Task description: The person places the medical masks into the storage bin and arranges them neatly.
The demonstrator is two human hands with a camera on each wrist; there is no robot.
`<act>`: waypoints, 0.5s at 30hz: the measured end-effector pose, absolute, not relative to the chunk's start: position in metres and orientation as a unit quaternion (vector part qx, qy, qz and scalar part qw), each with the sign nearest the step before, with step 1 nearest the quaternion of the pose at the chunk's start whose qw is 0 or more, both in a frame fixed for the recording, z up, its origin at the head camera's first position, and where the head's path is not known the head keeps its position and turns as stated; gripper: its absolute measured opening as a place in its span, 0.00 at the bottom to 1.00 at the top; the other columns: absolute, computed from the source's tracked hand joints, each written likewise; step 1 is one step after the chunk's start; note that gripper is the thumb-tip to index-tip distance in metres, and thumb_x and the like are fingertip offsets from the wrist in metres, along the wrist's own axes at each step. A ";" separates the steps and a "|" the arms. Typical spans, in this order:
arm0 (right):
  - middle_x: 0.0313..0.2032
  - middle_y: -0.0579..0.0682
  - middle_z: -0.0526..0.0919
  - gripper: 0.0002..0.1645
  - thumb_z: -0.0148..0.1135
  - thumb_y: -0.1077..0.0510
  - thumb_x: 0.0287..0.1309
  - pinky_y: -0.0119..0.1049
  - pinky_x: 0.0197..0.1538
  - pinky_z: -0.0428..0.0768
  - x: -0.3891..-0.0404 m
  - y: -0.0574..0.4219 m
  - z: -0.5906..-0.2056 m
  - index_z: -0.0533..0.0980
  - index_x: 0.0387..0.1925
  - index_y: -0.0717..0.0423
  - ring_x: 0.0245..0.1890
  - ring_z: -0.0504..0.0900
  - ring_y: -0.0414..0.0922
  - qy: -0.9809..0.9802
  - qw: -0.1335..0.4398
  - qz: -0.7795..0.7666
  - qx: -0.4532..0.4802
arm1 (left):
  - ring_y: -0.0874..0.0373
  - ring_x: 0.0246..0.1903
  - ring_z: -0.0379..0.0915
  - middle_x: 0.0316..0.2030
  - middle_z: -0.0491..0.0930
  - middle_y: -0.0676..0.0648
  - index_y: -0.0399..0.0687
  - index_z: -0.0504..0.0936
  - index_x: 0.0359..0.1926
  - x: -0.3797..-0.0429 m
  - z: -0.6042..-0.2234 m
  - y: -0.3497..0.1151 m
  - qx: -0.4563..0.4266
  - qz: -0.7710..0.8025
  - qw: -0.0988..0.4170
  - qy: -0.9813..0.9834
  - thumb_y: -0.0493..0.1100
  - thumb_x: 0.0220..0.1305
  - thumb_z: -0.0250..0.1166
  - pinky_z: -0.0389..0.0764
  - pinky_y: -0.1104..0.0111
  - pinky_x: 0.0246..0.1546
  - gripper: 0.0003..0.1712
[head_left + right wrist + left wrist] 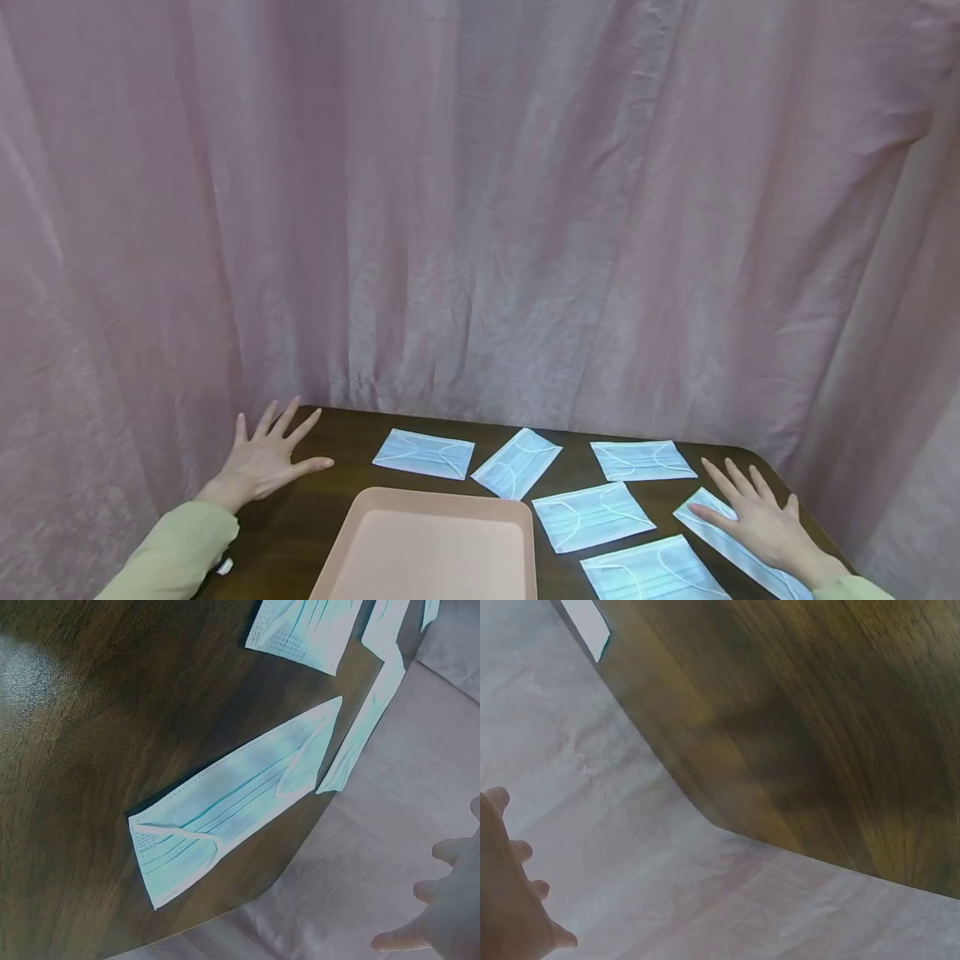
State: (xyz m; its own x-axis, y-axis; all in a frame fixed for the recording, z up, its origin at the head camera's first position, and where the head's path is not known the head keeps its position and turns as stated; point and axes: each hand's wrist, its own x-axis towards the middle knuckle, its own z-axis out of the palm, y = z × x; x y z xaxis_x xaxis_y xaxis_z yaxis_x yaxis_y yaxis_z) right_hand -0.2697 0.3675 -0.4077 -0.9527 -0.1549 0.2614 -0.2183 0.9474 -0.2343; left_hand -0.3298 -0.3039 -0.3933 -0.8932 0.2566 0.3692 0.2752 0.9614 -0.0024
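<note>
My left hand (258, 462) is spread wide above the table's left end, holding nothing. In the left wrist view part of that hand (510, 900) shows at the lower left. On the right, my other hand (761, 517) has its fingers spread over a light-blue face mask (731, 537), hiding part of it; the right wrist view shows the hand (450, 900) apart from the masks. Several more masks lie flat: one at the back left (423, 454), one turned slantwise (517, 464), one at the back right (643, 460), others in front (592, 517).
A shallow pink tray (367, 508) stands at the front middle of the dark wooden table (337, 442), left of most masks. Pink curtains (480, 208) hang close behind the table and at both sides. A small white object (224, 567) shows by the left sleeve (172, 550).
</note>
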 end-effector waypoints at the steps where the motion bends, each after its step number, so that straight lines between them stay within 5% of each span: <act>1: 0.63 0.70 0.47 0.49 0.50 0.34 0.56 0.76 0.38 0.31 -0.269 0.368 -0.408 0.40 0.70 0.45 0.58 0.41 0.73 -0.979 0.120 0.133 0.096 | 0.36 0.63 0.34 0.67 0.44 0.38 0.58 0.51 0.69 -0.330 -0.394 -0.303 -0.140 -0.028 0.185 -0.972 0.74 0.51 0.50 0.25 0.37 0.49 0.49; 8: 0.62 0.73 0.45 0.49 0.49 0.36 0.58 0.76 0.37 0.35 -0.267 0.377 -0.407 0.38 0.70 0.48 0.57 0.39 0.76 -0.977 0.107 0.163 0.086 | 0.34 0.62 0.36 0.67 0.42 0.39 0.64 0.47 0.70 -0.333 -0.399 -0.300 -0.197 -0.081 0.176 -0.961 0.69 0.53 0.55 0.40 0.34 0.48 0.47; 15: 0.61 0.77 0.42 0.49 0.48 0.38 0.60 0.74 0.41 0.41 -0.270 0.387 -0.412 0.38 0.69 0.57 0.57 0.38 0.76 -0.967 0.089 0.230 0.068 | 0.32 0.61 0.39 0.67 0.43 0.40 0.57 0.51 0.69 -0.331 -0.407 -0.297 -0.268 -0.229 0.125 -0.928 0.58 0.54 0.62 0.51 0.34 0.45 0.45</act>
State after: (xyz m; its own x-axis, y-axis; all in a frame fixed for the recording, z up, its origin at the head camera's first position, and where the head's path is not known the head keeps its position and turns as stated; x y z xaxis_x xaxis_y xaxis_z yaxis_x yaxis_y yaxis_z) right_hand -0.2703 0.3866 -0.4120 -0.9750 -0.0894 0.2035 -0.1716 0.8848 -0.4333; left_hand -0.3309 -0.2968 -0.4068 -0.8255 0.4395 0.3543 0.5538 0.7520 0.3575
